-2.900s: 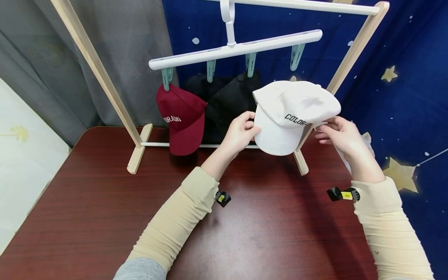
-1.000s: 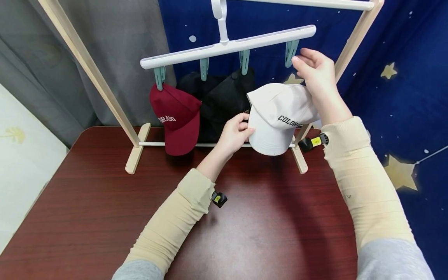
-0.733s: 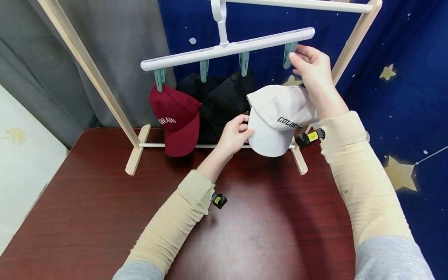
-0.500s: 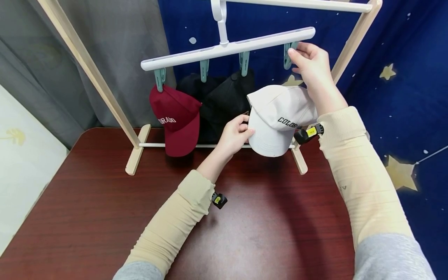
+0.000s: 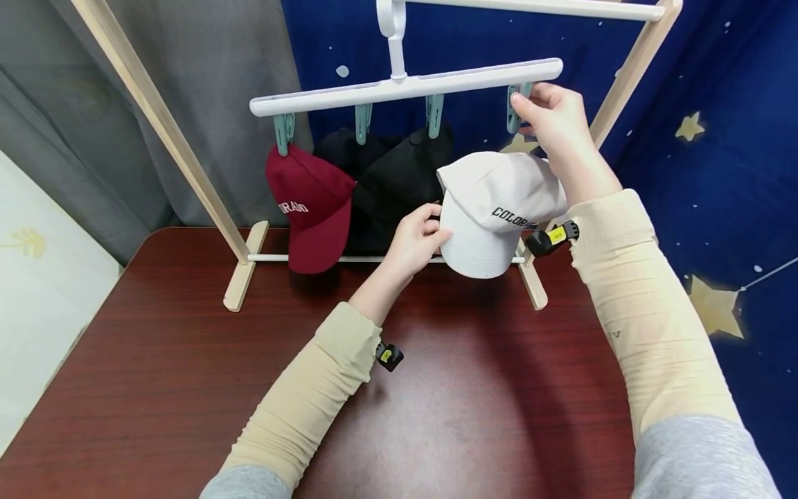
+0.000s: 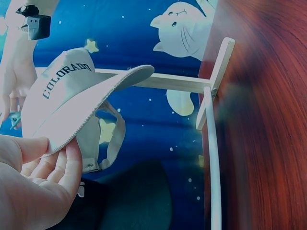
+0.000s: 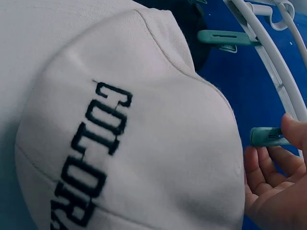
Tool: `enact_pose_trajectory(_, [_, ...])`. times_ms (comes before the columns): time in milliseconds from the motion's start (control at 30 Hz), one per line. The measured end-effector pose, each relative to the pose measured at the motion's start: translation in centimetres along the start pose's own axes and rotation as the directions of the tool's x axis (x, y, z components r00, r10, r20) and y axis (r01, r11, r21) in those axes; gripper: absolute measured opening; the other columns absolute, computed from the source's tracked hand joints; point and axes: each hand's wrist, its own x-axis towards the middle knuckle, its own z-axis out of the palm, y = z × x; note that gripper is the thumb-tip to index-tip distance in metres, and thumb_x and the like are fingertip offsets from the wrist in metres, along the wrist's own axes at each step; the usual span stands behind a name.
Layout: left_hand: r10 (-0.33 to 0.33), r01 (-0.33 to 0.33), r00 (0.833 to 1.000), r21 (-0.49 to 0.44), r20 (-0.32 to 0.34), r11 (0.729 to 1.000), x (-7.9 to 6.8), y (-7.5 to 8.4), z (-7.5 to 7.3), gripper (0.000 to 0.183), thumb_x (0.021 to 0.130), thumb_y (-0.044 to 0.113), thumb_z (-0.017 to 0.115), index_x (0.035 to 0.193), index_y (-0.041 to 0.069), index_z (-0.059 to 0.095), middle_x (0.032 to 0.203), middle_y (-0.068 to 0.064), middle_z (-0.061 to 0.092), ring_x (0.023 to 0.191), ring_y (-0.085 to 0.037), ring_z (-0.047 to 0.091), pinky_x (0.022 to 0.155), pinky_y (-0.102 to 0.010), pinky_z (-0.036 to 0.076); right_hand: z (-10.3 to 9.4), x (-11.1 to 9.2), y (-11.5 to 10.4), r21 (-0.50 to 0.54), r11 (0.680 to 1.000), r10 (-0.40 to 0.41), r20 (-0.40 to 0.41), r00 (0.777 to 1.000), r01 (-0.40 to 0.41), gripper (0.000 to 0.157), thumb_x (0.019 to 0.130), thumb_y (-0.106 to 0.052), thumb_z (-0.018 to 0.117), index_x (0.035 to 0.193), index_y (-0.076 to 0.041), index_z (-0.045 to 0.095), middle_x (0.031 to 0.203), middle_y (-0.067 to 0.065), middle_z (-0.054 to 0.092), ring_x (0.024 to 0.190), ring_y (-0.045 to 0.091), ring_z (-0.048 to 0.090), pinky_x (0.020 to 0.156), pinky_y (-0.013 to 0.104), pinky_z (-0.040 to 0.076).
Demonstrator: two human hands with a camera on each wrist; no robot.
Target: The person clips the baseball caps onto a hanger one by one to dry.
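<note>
A white baseball cap (image 5: 492,201) with dark lettering hangs from my left hand (image 5: 416,239), whose thumb and fingers pinch the edge of its brim. Above the cap, my right hand (image 5: 557,125) pinches the rightmost green clothespin (image 5: 514,111) of the white hanger (image 5: 399,88). In the right wrist view that clothespin (image 7: 266,136) lies between thumb and fingers, beside the cap's crown and apart from it. A maroon cap (image 5: 312,208) hangs from the leftmost clothespin (image 5: 283,132). Black caps (image 5: 399,180) hang at the middle pins, partly hidden behind the other caps.
The hanger hooks on the top rail (image 5: 548,7) of a wooden rack, whose feet (image 5: 246,267) stand on a dark red table (image 5: 187,388). A low white bar (image 5: 271,257) joins the feet. Grey and blue curtains (image 5: 698,194) hang behind.
My right hand has left the white cap's side, risen to the rightmost clothespin and taken hold of it. The hanger's right end has dipped slightly. My left hand keeps its hold on the brim.
</note>
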Motion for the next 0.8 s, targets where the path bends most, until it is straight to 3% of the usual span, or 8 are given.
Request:
enact_pose_trajectory(200, [-0.002, 0.002, 1.0, -0.021, -0.003, 1.0, 0.0, 0.0, -0.1, 0.024, 0.091, -0.007, 0.059, 0.115, -0.004, 0.055, 0.096, -0.021, 0.068, 0.077, -0.02, 0.063, 0.066, -0.031, 0.055, -0.3, -0.1, 0.4, -0.035, 0.999, 0.041, 0.02, 0.999, -0.04, 0.035, 0.09, -0.013, 0.067, 0.121, -0.001, 0.056, 0.088, -0.002, 0.059, 0.078, 0.008, 0.054, 0.065, 0.018, 0.049])
enact_pose_trajectory(467, [0.004, -0.004, 1.0, -0.026, -0.01, 1.0, 0.1, 0.0, -0.3, 0.024, 0.091, -0.007, 0.058, 0.115, -0.004, 0.055, 0.096, -0.021, 0.068, 0.077, -0.021, 0.064, 0.066, -0.032, 0.055, -0.6, -0.4, 0.8, 0.083, 0.995, 0.048, 0.039, 0.998, -0.051, 0.014, 0.085, -0.003, 0.071, 0.093, -0.006, 0.06, 0.074, -0.002, 0.054, 0.07, 0.009, 0.048, 0.061, 0.018, 0.046])
enact_pose_trajectory(800, [0.003, -0.004, 1.0, -0.01, -0.02, 1.0, 0.1, -0.1, -0.4, 0.024, 0.091, -0.007, 0.059, 0.115, -0.004, 0.056, 0.096, -0.02, 0.068, 0.077, -0.02, 0.063, 0.066, -0.032, 0.055, -0.8, -0.8, 1.1, 0.1, 0.994, 0.047, 0.039, 0.998, -0.051, 0.014, 0.083, -0.001, 0.073, 0.091, -0.007, 0.063, 0.071, -0.001, 0.057, 0.07, 0.011, 0.049, 0.065, 0.02, 0.044])
